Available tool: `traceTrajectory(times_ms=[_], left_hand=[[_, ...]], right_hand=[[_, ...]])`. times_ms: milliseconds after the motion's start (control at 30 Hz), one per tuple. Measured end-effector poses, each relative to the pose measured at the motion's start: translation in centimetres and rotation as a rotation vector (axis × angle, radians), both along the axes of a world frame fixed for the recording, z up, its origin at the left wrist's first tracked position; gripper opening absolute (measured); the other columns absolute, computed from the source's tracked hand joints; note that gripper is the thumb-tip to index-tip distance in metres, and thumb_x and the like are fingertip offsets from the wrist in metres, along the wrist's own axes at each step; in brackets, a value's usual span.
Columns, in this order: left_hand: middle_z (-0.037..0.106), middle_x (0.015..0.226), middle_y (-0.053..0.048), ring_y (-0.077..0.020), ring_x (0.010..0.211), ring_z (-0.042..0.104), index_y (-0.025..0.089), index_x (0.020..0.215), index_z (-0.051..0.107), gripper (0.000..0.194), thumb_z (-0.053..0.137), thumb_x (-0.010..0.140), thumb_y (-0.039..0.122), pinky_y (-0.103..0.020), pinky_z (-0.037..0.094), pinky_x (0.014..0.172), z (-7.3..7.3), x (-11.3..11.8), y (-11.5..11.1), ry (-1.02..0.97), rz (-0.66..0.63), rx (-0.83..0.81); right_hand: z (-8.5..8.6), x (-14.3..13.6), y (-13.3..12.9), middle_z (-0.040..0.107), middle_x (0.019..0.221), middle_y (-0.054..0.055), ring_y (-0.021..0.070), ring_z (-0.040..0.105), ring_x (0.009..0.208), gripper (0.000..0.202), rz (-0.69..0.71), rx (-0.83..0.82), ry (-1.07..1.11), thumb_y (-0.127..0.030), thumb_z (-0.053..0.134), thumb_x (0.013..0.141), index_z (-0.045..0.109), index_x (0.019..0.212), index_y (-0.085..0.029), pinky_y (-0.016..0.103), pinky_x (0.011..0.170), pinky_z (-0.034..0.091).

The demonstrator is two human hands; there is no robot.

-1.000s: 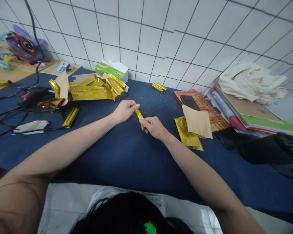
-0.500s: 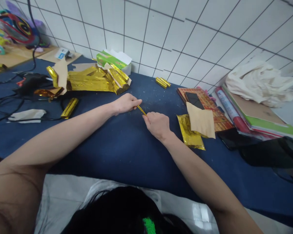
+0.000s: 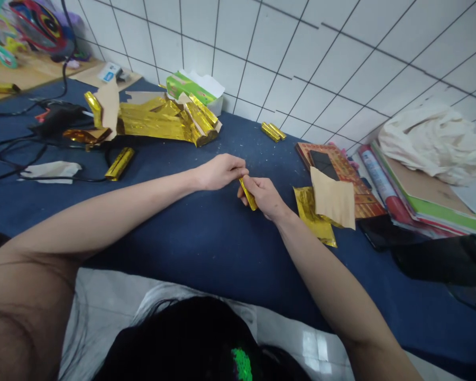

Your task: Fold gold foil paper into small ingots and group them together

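Over the middle of the blue cloth (image 3: pixel 222 238), a narrow gold foil strip (image 3: pixel 249 197) slants between my hands. My right hand (image 3: pixel 264 197) is closed round it, thumb on top, and its lower end sticks out below the fingers. My left hand (image 3: pixel 222 172) pinches the upper end, which its fingertips mostly hide. To the right lie a flat gold foil piece (image 3: pixel 307 203) and a tan paper piece (image 3: pixel 333 198) overlapping it. Two short gold rolls (image 3: pixel 273 132) rest near the wall, beyond my hands.
Gold foil sheets (image 3: pixel 154 120) and a green tissue box (image 3: pixel 192 87) lie at the back left. Farther left are a black glue gun (image 3: pixel 59 119), cables and a gold roll (image 3: pixel 119 164). On the right are a patterned orange board (image 3: pixel 341 169), books and a phone (image 3: pixel 388 233).
My right hand has turned and moved along the strip, so more of its gold face shows below the fingers. My hands are closer together. The camera view has shifted slightly.
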State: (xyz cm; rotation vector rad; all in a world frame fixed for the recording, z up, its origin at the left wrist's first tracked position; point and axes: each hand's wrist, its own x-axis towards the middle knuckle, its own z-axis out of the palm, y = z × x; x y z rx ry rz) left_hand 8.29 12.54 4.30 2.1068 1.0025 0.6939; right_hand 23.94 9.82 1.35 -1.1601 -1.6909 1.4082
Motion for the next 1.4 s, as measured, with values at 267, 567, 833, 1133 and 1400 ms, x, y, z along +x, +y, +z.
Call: traceTrajectory(times_ms=[267, 567, 833, 1133, 1400], left_hand=[[0.041, 0.044, 0.003, -0.0061, 0.042, 0.034, 0.015, 0.051, 0.046, 0.036, 0.045, 0.085, 0.028, -0.021, 0.025, 0.045, -0.4, -0.3, 0.4, 0.009, -0.061, -0.164], [0.041, 0.043, 0.003, -0.0051, 0.043, 0.032, 0.013, 0.045, 0.047, 0.038, 0.051, 0.082, 0.025, -0.021, 0.024, 0.047, -0.2, -0.8, 1.3, -0.072, 0.067, -0.141], [0.036, 0.041, 0.004, -0.0045, 0.039, 0.026, 0.016, 0.044, 0.040, 0.043, 0.048, 0.084, 0.028, -0.023, 0.020, 0.046, -0.5, -1.9, 2.5, -0.061, 0.136, -0.115], [0.034, 0.038, 0.004, -0.0030, 0.035, 0.025, 0.017, 0.046, 0.039, 0.045, 0.044, 0.088, 0.035, -0.022, 0.018, 0.042, -1.3, -2.1, 3.1, -0.143, 0.150, -0.198], [0.024, 0.034, 0.009, -0.0003, 0.029, 0.019, 0.019, 0.046, 0.029, 0.051, 0.052, 0.080, 0.051, -0.018, 0.011, 0.034, -2.7, 0.4, 0.6, -0.490, 0.068, -0.615]], right_hand=[[-1.0, -0.1, -0.1, 0.045, 0.039, -0.005, 0.0049, 0.038, 0.033, 0.047, 0.018, 0.087, -0.062, -0.056, 0.047, 0.079, 0.052, 0.056, -0.016, 0.019, 0.037, 0.028], [-0.4, -0.1, -0.2, 0.045, 0.039, -0.005, 0.0046, 0.036, 0.034, 0.043, 0.011, 0.048, -0.113, -0.052, 0.048, 0.079, 0.053, 0.055, -0.016, 0.019, 0.036, 0.027], [-0.8, -0.4, -0.4, 0.044, 0.043, -0.006, 0.0052, 0.036, 0.037, 0.038, -0.047, 0.159, -0.132, -0.046, 0.046, 0.082, 0.050, 0.058, -0.017, 0.020, 0.040, 0.029], [-1.4, -0.4, -0.2, 0.035, 0.045, -0.006, 0.0067, 0.032, 0.041, 0.045, -0.100, 0.222, -0.055, -0.055, 0.044, 0.081, 0.044, 0.054, -0.019, 0.023, 0.043, 0.024], [-2.0, -0.8, -0.1, 0.032, 0.045, -0.007, 0.0061, 0.028, 0.041, 0.046, -0.174, 0.285, 0.034, -0.056, 0.044, 0.081, 0.041, 0.054, -0.019, 0.023, 0.042, 0.023]])
